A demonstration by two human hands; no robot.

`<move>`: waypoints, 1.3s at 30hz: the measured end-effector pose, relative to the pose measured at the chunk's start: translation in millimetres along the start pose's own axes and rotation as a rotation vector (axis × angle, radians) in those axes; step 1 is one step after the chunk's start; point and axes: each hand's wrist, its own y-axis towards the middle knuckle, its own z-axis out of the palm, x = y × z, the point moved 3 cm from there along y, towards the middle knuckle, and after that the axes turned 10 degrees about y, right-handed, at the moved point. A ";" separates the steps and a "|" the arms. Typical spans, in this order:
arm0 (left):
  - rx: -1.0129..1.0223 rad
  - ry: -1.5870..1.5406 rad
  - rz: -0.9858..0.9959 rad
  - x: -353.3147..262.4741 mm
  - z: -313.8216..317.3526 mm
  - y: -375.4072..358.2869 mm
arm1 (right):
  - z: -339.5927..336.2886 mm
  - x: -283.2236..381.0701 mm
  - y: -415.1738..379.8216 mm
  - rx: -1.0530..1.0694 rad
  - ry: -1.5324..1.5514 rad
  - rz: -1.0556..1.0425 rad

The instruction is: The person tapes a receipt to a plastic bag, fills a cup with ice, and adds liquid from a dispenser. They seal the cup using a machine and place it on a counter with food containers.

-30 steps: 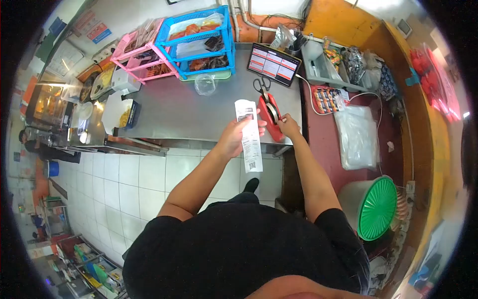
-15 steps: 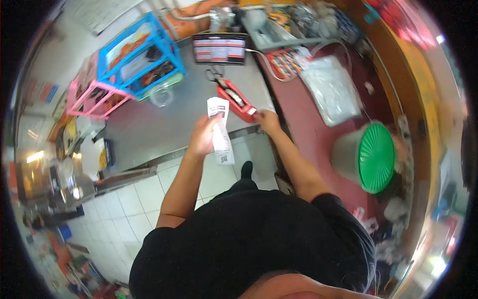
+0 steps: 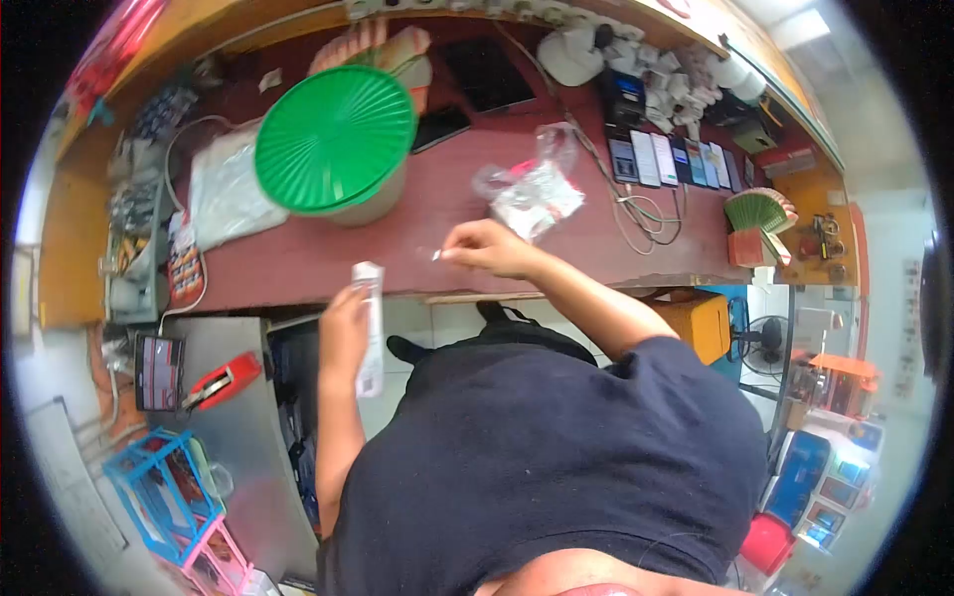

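My left hand (image 3: pixel 345 323) is closed around a folded white printed paper slip (image 3: pixel 371 343), held upright in front of the red-brown counter (image 3: pixel 298 278). Between the pinched fingertips of my right hand (image 3: pixel 489 248) is a small piece of clear tape (image 3: pixel 430 254), just above the counter. Close beyond that hand lies a white packet in clear plastic (image 3: pixel 539 202). A large tub with a green ribbed lid (image 3: pixel 336 139) stands on the counter past my left hand.
A red tape dispenser (image 3: pixel 227 380) rests on the metal table (image 3: pixel 243 437) at left, near blue baskets (image 3: pixel 164 497). Several phones (image 3: pixel 656 159) stand in a row at the back right, with cables (image 3: pixel 636 223) before them. A plastic-wrapped stack (image 3: pixel 234 189) lies left of the tub.
My view has turned right, from the metal table to the red-brown counter. My right hand has left the tape dispenser with a piece of tape; my left hand still holds the paper slip.
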 end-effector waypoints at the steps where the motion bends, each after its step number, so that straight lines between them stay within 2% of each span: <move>1: 0.060 -0.057 0.091 -28.4 30.3 17.5 | -30.6 12.8 -25.3 -0.105 0.000 -0.056; 3: 0.240 -0.158 0.275 -95.0 92.3 48.4 | -96.9 20.2 -72.3 -0.339 0.060 -0.189; 4: 0.262 -0.273 0.408 -121.5 134.4 58.6 | -127.6 20.2 -91.2 -0.453 0.047 -0.326; 6: 0.440 -0.333 0.601 -187.8 183.9 76.6 | -176.0 17.7 -124.3 -0.595 0.117 -0.359; 8: 0.476 -0.270 0.671 -222.3 228.3 92.3 | -206.2 11.0 -146.1 -0.630 0.241 -0.371; 9: 0.548 -0.211 0.590 -236.0 234.3 108.6 | -216.2 12.1 -154.3 -0.632 0.286 -0.353; 11: 0.272 -0.149 0.578 -219.8 261.5 137.2 | -228.2 12.5 -163.4 -0.625 0.207 -0.202; 13: -0.040 0.417 0.652 -209.5 243.7 160.2 | -243.9 -5.8 -158.1 -0.622 0.018 -0.124; 14: 0.014 0.343 0.532 -205.3 237.7 167.8 | -246.6 -6.5 -154.5 -0.593 -0.035 -0.030; 15: 0.001 0.447 0.440 -201.7 232.3 167.7 | -250.3 -11.7 -147.7 -0.580 -0.031 -0.023; 17: 0.117 0.458 0.295 -188.5 237.3 166.7 | -256.7 -31.3 -117.6 -0.392 -0.217 -0.014; 18: 0.116 0.467 0.284 -189.0 238.9 165.5 | -259.7 -43.7 -99.3 -0.379 -0.212 -0.018; 20: 0.017 0.381 0.125 -193.7 231.8 158.3 | -246.1 -55.6 -61.1 -0.087 -0.191 -0.105; 21: 0.016 0.388 0.118 -194.8 230.8 157.4 | -241.1 -55.7 -49.0 -0.078 -0.187 -0.108; 23: 0.072 0.358 0.054 -194.1 233.0 157.5 | -220.2 -42.7 -31.3 0.098 -0.595 -0.049; 24: 0.071 0.362 0.041 -193.6 233.5 160.6 | -216.1 -47.5 -22.9 0.112 -0.593 -0.051; 26: 0.068 0.353 0.006 -191.5 234.9 161.0 | -210.2 -62.7 -12.3 0.054 -1.004 -0.030; 30: 0.103 0.374 -0.024 -190.8 238.6 158.1 | -212.4 -70.8 -14.4 -0.027 -1.047 0.038; 32: 0.111 0.365 -0.020 -190.9 239.9 156.9 | -227.1 -53.0 -20.6 -0.050 -1.159 0.288; 34: 0.101 0.362 -0.002 -193.0 235.1 160.5 | -250.9 -55.2 -29.5 -0.131 -1.144 0.239; 36: 0.225 0.403 -0.033 -197.2 231.0 159.4 | -274.7 -60.1 -42.8 -0.212 -1.130 0.190; 38: 0.218 0.388 -0.024 -194.8 231.5 158.7 | -292.2 -52.4 -52.8 -0.368 -0.991 0.103; 39: 0.217 0.374 -0.014 -192.2 229.8 161.4 | -293.0 -51.7 -52.7 -0.373 -0.999 0.088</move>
